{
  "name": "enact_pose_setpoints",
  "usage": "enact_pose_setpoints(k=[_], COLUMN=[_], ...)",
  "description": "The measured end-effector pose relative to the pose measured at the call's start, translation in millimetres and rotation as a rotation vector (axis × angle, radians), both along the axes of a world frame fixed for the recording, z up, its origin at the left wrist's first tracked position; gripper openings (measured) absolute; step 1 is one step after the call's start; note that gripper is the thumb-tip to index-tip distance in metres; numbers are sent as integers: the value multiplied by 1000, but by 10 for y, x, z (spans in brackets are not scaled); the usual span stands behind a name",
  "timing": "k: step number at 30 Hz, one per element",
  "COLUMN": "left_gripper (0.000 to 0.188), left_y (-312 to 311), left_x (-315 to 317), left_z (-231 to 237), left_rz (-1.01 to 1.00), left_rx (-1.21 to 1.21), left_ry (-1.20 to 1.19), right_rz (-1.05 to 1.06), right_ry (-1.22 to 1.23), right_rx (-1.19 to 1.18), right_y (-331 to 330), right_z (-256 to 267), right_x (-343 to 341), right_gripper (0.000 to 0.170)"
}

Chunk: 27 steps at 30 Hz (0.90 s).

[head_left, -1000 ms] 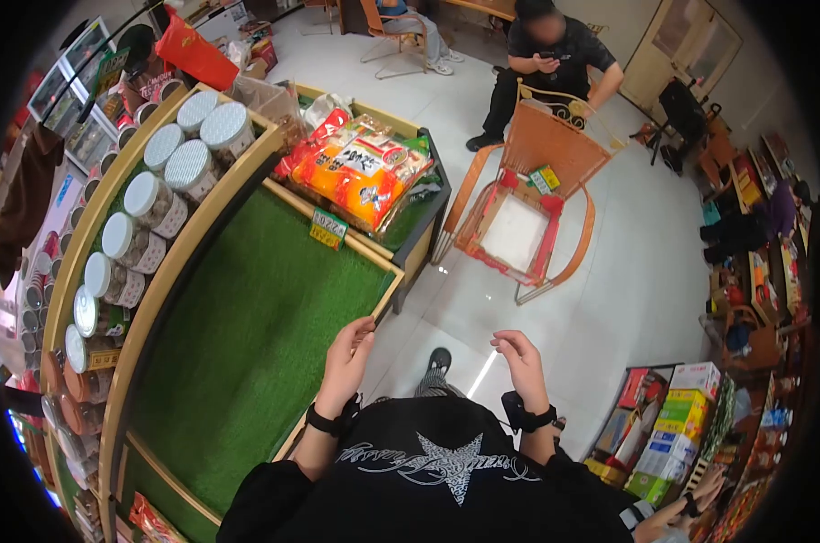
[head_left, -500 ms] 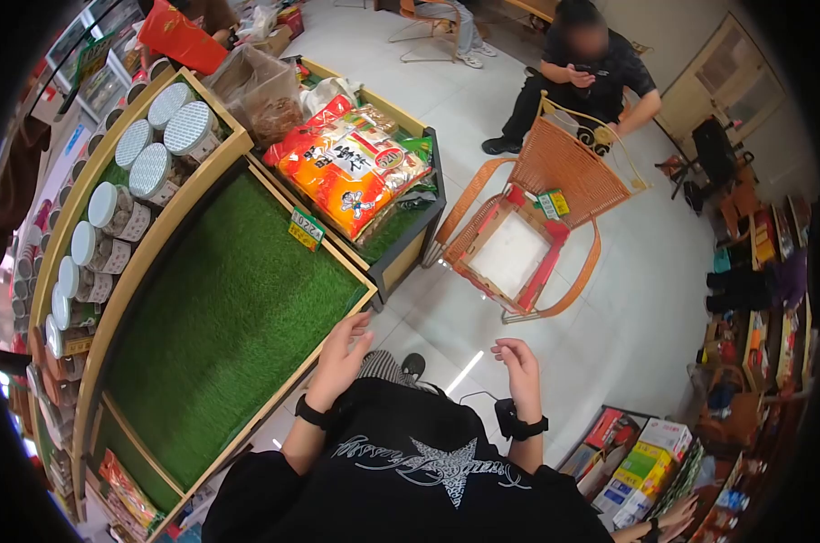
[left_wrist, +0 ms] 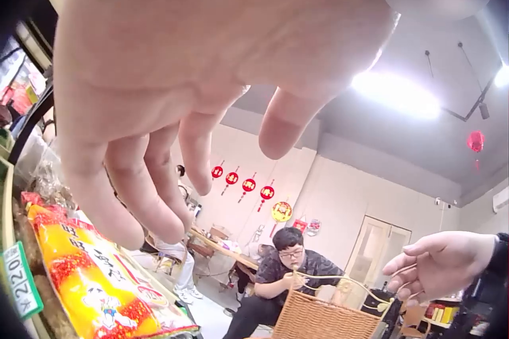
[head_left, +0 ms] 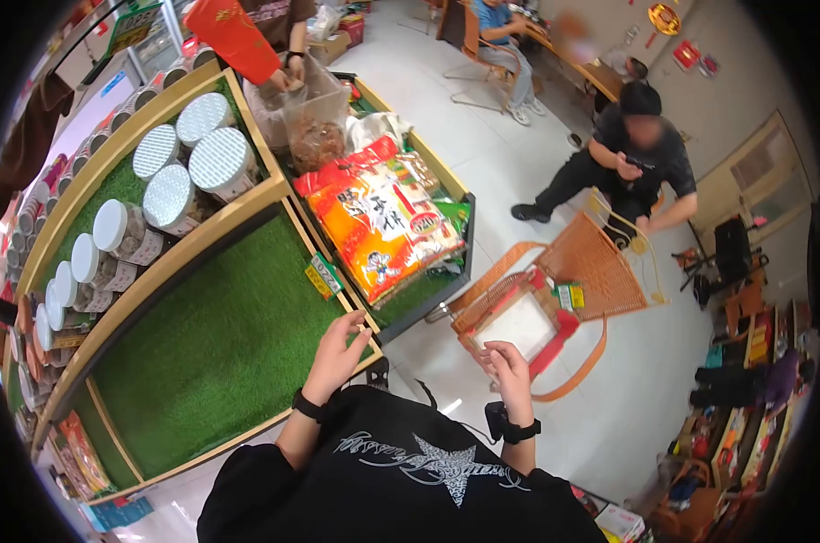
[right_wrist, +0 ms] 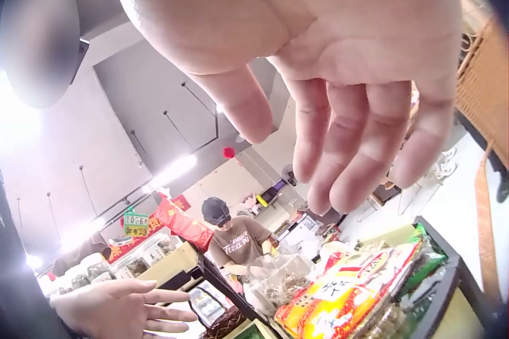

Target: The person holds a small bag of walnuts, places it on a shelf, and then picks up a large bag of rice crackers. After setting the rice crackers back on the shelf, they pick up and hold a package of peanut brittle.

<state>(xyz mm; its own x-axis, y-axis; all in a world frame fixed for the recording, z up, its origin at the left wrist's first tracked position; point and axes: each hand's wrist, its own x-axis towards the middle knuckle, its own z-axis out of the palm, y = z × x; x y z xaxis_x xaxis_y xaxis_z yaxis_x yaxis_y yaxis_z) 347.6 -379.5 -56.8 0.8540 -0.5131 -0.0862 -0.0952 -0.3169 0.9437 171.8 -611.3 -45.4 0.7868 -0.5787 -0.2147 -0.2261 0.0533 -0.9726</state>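
Note:
My left hand (head_left: 339,355) hovers by the front corner of the display bin lined with green turf (head_left: 220,344), fingers loosely bent and nothing in them. To its right my right hand (head_left: 507,369) hangs in the air, relaxed and holding nothing, overlapping the wicker chair in the head view. Ahead of both hands, a large orange and red snack bag (head_left: 378,222) lies on top of other packets in the neighbouring bin. A green and yellow price tag (head_left: 323,276) stands on the wooden divider between the two bins. Both wrist views show loosely spread fingers with no object between them.
A wicker chair (head_left: 600,267) holding a red-edged open carton (head_left: 564,337) stands ahead on the right, with a seated person (head_left: 645,154) behind it. White-lidded jars (head_left: 222,161) line the raised shelf at left. Another person's hand (head_left: 288,80) is at a clear plastic bag (head_left: 315,122).
The head view has swung and moved nearer the snack bag, which appears larger. Both hands stay raised and bare. A person beside the clear plastic bag has come into view.

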Motion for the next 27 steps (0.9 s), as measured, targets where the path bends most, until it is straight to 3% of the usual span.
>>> enact_pose_setpoints(k=[8,12,17,20,23,24,27], left_gripper=[37,38,38,42,60,65,59], left_y=[-22,-97,-335,-570,-735,-808,-910], left_x=[356,352,343,454,579,641,724], left_z=[-10,-202,-506,-642,-1062,-983,-1498], left_rz=[75,213,345,371,561,630,720], left_rx=[144,105,126,93,-141,-186,-205], left_ry=[-87,51,142,345,596,698,680], right_rz=[204,310,511,584,555,570,477], right_ry=[-23,75,89,129,101,111,276], right_rx=[-24,57,-70,-158,-38,-30,52], right_y=[-290,-518,-1072,-1302,-1544,-1653,-1860], right_z=[-157,-237,-613,-513,-613,-756,-1178], right_x=[805,1182,1710,2056,2349,2447,2727], right_gripper=[21,22,26,26,27,27,38])
